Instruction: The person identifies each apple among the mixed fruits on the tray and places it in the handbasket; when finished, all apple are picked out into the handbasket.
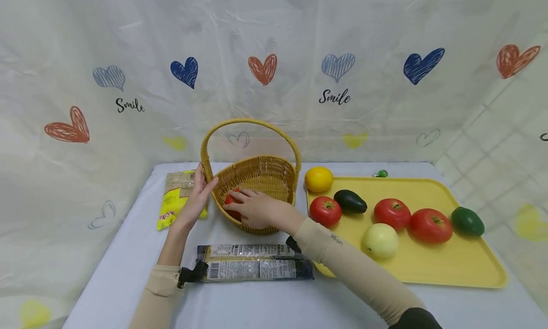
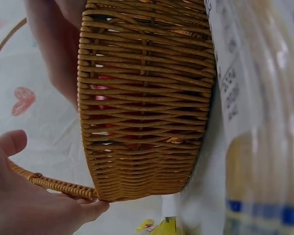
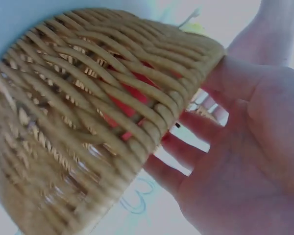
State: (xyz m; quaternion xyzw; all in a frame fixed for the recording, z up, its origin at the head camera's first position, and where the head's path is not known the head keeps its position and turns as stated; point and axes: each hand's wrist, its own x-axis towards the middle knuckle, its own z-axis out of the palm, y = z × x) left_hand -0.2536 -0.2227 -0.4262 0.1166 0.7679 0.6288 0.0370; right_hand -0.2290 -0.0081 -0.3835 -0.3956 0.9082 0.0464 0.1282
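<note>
A woven wicker basket (image 1: 269, 181) with a tall arched handle stands at the middle of the table. My left hand (image 1: 197, 198) holds its left side where the handle (image 2: 63, 187) meets the rim, thumb on one side and fingers on the other. Inside the basket, my right hand (image 1: 259, 210) has its fingers around a red tomato (image 1: 231, 199) near the left front wall. Most of the tomato is hidden by those fingers; patches of red show through the weave in both wrist views.
A yellow tray (image 1: 449, 274) at right bears several tomatoes, a pale green round fruit (image 1: 380, 240), dark green avocados (image 1: 350, 201) and a yellow lemon (image 1: 318, 179) at its corner. A long printed packet (image 1: 254, 262) lies before the basket; a yellow bag (image 1: 175, 200) lies left.
</note>
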